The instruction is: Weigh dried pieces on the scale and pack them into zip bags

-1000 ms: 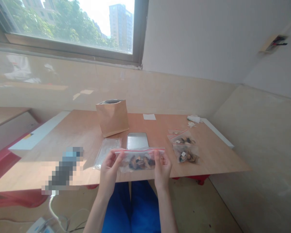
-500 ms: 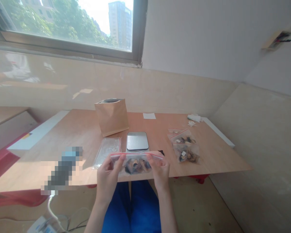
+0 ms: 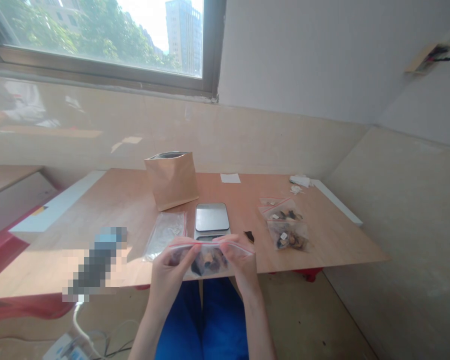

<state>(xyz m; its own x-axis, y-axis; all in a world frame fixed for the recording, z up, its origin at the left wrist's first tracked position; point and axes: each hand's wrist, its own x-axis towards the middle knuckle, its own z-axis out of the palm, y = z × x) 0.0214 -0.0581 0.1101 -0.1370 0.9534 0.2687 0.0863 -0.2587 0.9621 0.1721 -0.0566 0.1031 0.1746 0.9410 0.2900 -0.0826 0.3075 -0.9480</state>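
Between my two hands is a clear zip bag (image 3: 209,264) with a red-striped top edge, filled with dark and tan dried pieces. My left hand (image 3: 172,262) pinches the zip strip on the left side, thumb on the near face. On the right side my right hand (image 3: 241,259) grips the same strip, its thumb close to the left one. Just beyond the bag lies a kitchen scale (image 3: 212,217) with a bare silver plate; its display end is partly hidden by the bag. A small dark piece (image 3: 249,236) rests on the table to the right.
Flat clear bags (image 3: 167,234) lie left of the scale, with an open brown paper pouch (image 3: 172,181) standing behind. Several filled zip bags (image 3: 288,235) overlap on the right. A white card (image 3: 230,178) sits at the table's (image 3: 341,240) back; a blurred-out object (image 3: 95,262) is at left.
My hands have drawn closer together along the zip strip. The bag's top edge now bows, and the dark piece and the scale's display end show more.
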